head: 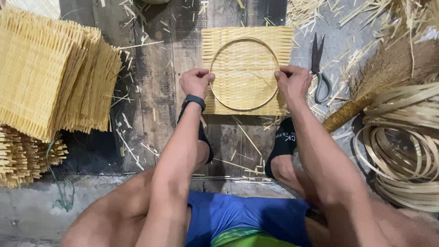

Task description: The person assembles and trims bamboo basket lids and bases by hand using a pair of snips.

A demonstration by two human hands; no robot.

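The left hand (196,82) and the right hand (293,82) each pinch one side of a thin round hoop (244,108). Both grips are closed on the hoop. The hoop lies flat on a square woven mat (247,34), which rests on the wooden floor (155,91). Scissors (319,68) lie just right of the mat. A big stack of woven mats (50,73) sits far left. Coiled strips (402,151) sit at the right.
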